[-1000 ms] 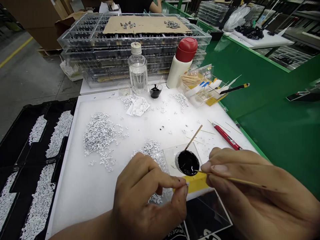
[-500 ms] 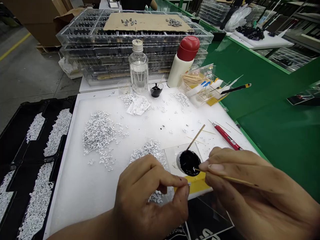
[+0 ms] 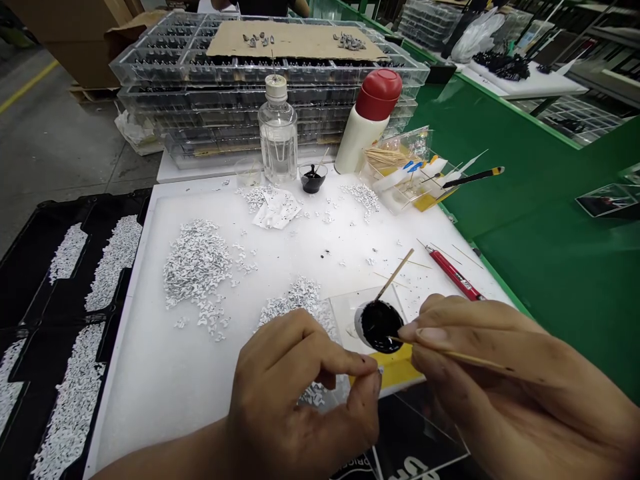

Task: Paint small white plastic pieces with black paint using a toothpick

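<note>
Head camera, and here's the right hand (image 3: 515, 380) pinching a thin wooden stick (image 3: 467, 359), its tip right at the edge of a dish of black paste (image 3: 381, 327)! The left hand (image 3: 295, 393) squeezes a tiny white piece (image 3: 378, 369) between thumb and forefinger, over a heap of white parts (image 3: 295, 300) on the white surface (image 3: 135, 400).

On the green workbench (image 3: 550, 300) lies a white foam board (image 3: 135, 387), and directly on this board there are heaps of small white parts (image 3: 195, 267), a crumpled white paper (image 3: 277, 209), a red cutter (image 3: 454, 275), some thin wooden sticks (image 3: 415, 263) and a clear plastic sheet (image 3: 345, 313) with black paste (image 3: 381, 327) on it.
</note>
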`<state>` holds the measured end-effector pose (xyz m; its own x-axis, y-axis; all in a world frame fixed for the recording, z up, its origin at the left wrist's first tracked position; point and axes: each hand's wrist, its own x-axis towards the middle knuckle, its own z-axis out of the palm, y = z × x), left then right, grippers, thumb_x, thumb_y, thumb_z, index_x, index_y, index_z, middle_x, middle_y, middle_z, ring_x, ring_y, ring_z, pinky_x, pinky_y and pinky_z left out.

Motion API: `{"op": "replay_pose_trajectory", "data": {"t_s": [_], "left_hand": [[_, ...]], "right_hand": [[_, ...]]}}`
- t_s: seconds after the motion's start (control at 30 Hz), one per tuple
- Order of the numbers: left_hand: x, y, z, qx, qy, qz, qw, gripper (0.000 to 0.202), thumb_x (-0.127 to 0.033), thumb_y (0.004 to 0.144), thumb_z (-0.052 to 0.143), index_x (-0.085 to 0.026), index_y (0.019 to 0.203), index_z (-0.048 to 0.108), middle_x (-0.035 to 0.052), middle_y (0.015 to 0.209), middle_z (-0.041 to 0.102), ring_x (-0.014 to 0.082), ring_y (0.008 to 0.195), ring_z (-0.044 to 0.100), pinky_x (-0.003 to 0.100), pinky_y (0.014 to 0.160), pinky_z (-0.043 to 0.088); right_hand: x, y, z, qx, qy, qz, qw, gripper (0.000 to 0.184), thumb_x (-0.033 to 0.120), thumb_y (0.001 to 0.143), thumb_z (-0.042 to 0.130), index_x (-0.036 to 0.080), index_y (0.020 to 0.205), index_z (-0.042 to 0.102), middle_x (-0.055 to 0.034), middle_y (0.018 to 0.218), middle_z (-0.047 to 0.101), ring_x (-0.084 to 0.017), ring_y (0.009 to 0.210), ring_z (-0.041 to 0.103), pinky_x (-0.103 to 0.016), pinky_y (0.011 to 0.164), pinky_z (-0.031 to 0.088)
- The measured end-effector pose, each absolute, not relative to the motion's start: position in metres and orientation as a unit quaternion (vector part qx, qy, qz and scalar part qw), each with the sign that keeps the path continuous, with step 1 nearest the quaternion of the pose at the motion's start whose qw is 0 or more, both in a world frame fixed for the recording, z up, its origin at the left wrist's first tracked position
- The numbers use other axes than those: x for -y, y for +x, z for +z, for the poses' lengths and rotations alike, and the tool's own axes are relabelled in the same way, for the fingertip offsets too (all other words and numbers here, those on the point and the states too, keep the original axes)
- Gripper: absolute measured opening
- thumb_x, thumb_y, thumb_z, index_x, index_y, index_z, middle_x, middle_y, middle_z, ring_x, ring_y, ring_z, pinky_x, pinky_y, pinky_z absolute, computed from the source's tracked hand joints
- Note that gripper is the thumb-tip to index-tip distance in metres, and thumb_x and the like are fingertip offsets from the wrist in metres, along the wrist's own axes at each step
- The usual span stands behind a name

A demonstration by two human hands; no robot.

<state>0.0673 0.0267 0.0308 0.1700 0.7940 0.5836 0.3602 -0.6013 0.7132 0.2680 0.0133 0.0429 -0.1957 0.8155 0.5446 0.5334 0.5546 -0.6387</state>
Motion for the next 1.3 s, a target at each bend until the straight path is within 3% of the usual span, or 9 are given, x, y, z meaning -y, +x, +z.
{"op": "replay_pose_trajectory", "data": {"t_s": [0.23, 0.4, 0.53, 0.7, 0.87, 1.07, 1.2, 1.3], "left_hand": [[-0.027, 0.067, 0.031, -0.395, 0.73, 0.515, 0.214, 0.014, -0.001, 0.08, 0.071, -0.015, 0.076, 0.069, -0.0035, 0.059, 0.062, 0.0076, 0.051, 0.057, 0.021, 0.048, 0.049], [-0.028, 0.068, 0.03, -0.395, 0.728, 0.517, 0.214, 0.014, -0.002, 0.079, 0.071, -0.014, 0.075, 0.069, -0.0031, 0.058, 0.061, 0.0076, 0.05, 0.057, 0.02, 0.047, 0.048], [-0.027, 0.069, 0.029, -0.397, 0.725, 0.521, 0.212, 0.015, -0.001, 0.079, 0.07, -0.014, 0.074, 0.069, -0.0035, 0.057, 0.06, 0.0073, 0.05, 0.056, 0.021, 0.047, 0.047], [-0.026, 0.069, 0.029, -0.394, 0.725, 0.521, 0.219, 0.013, -0.002, 0.08, 0.071, -0.014, 0.076, 0.069, -0.0032, 0.058, 0.062, 0.0073, 0.051, 0.056, 0.021, 0.048, 0.048], [-0.028, 0.07, 0.027, -0.398, 0.722, 0.519, 0.227, 0.013, -0.002, 0.079, 0.071, -0.014, 0.075, 0.069, -0.0029, 0.059, 0.062, 0.0074, 0.052, 0.057, 0.02, 0.049, 0.048], [-0.027, 0.069, 0.028, -0.39, 0.72, 0.522, 0.24, 0.012, -0.003, 0.079, 0.072, -0.014, 0.076, 0.069, -0.0031, 0.059, 0.062, 0.0071, 0.053, 0.056, 0.02, 0.049, 0.047], [-0.027, 0.069, 0.029, -0.389, 0.72, 0.521, 0.242, 0.013, -0.003, 0.08, 0.073, -0.013, 0.075, 0.068, -0.0035, 0.059, 0.062, 0.0068, 0.052, 0.055, 0.02, 0.048, 0.047], [-0.026, 0.07, 0.028, -0.389, 0.719, 0.521, 0.246, 0.012, -0.003, 0.08, 0.073, -0.013, 0.075, 0.068, -0.0036, 0.06, 0.062, 0.0068, 0.052, 0.055, 0.02, 0.048, 0.047]], "right_hand": [[-0.02, 0.268, 0.044, 0.774, -0.419, 0.14, 0.454, 0.025, 0.008, 0.093, 0.069, 0.021, 0.114, 0.069, -0.0034, 0.098, 0.075, -0.013, 0.083, 0.073, -0.026, 0.056, 0.058], [-0.027, 0.266, 0.05, 0.779, -0.39, 0.14, 0.47, 0.02, 0.003, 0.091, 0.07, 0.016, 0.106, 0.07, -0.0001, 0.094, 0.075, -0.007, 0.086, 0.072, -0.014, 0.067, 0.06], [-0.027, 0.262, 0.051, 0.773, -0.388, 0.149, 0.479, 0.023, 0.0, 0.09, 0.069, 0.015, 0.107, 0.07, 0.0006, 0.098, 0.075, -0.005, 0.088, 0.072, -0.011, 0.071, 0.061], [-0.024, 0.267, 0.045, 0.769, -0.403, 0.143, 0.476, 0.025, 0.002, 0.091, 0.069, 0.017, 0.112, 0.07, 0.0005, 0.1, 0.076, -0.006, 0.091, 0.072, -0.013, 0.073, 0.062], [-0.018, 0.276, 0.039, 0.765, -0.384, 0.183, 0.484, 0.036, 0.0, 0.087, 0.072, 0.017, 0.119, 0.071, -0.0036, 0.104, 0.077, -0.014, 0.088, 0.073, -0.026, 0.072, 0.068], [-0.013, 0.256, 0.039, 0.667, -0.405, 0.214, 0.588, 0.02, 0.009, 0.086, 0.081, 0.02, 0.103, 0.079, 0.0007, 0.089, 0.079, -0.013, 0.081, 0.074, -0.025, 0.071, 0.069], [-0.013, 0.244, 0.04, 0.625, -0.413, 0.217, 0.627, 0.017, 0.006, 0.082, 0.083, 0.018, 0.095, 0.081, 0.0009, 0.083, 0.08, -0.012, 0.076, 0.074, -0.023, 0.082, 0.068], [-0.011, 0.241, 0.038, 0.625, -0.418, 0.206, 0.626, 0.013, 0.009, 0.085, 0.081, 0.019, 0.093, 0.08, 0.0007, 0.083, 0.079, -0.012, 0.075, 0.073, -0.023, 0.081, 0.067]]}}
